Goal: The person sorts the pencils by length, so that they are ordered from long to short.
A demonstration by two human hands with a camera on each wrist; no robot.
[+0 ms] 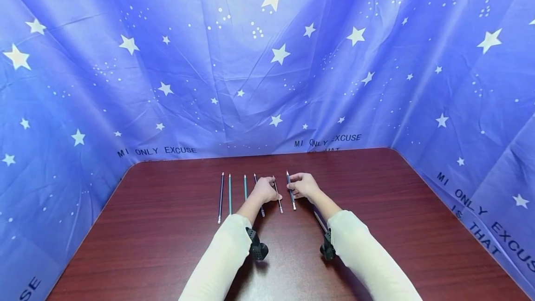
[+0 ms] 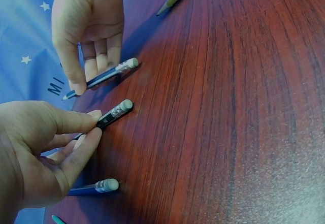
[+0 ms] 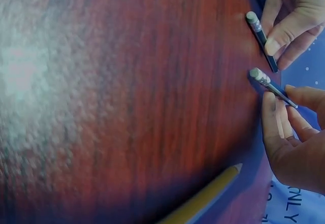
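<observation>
Pale sleeves (image 1: 221,257) run in from the near edge, each with a black wrist camera (image 1: 259,251) at its cuff, over the dark red wood-grain table (image 1: 146,245). Beyond them, the left hand (image 1: 264,190) pinches a black pencil (image 2: 108,119) between thumb and fingers, its eraser end poking out towards the person. Just beside it, the right hand (image 1: 304,186) pinches a dark blue pencil (image 2: 104,76) nearer its point, thumb on one side, fingers on the other. Whether either pencil bears on the wood, I cannot tell.

Both sit at the right end of a row: from the left, a navy pencil (image 1: 221,199), two teal pencils (image 1: 230,194), then another blue pencil (image 1: 262,210) partly behind the left hand. A yellow pencil (image 3: 203,197) lies apart, near the right forearm.

For neat work, a light fingertip pinch should be enough, since a hard squeeze could roll the barrel. I would line up points and erasers with the neighbours, lower each pencil flat, and let go straight upward. The knuckles of the left hand are close to the blue pencil and could nudge it.
</observation>
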